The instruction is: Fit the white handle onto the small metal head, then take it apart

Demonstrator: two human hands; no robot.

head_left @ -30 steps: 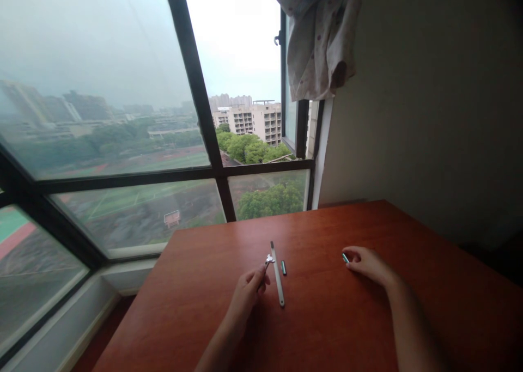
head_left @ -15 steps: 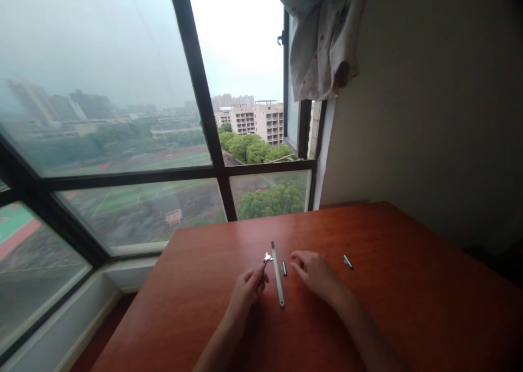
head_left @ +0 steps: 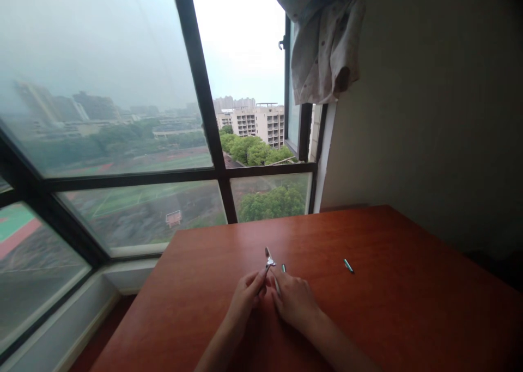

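Observation:
My left hand (head_left: 248,293) is closed around a dark razor handle (head_left: 267,267), its bare silver head pointing away from me. Close against it, my right hand (head_left: 295,297) has its fingers closed on a slim grey toothbrush (head_left: 278,288) with a dark tip. The toothbrush's far end shows just beyond the silver head; my right fingers cover much of its shaft. A small green-and-black razor cartridge (head_left: 284,267) lies just past my right knuckles, partly hidden. Another cartridge (head_left: 348,266) rests farther right on the table.
The reddish-brown wooden table (head_left: 392,306) reaches to the windows. Dark window frames (head_left: 131,180) run along the left and far sides, with one pane swung outward. A pale cloth (head_left: 322,56) hangs at the upper right, in front of a grey wall (head_left: 412,105).
My right hand has moved left and closed on the toothbrush, which was lying on the table. The toothbrush's dark tip has shifted left, towards the razor head. My left hand has barely moved.

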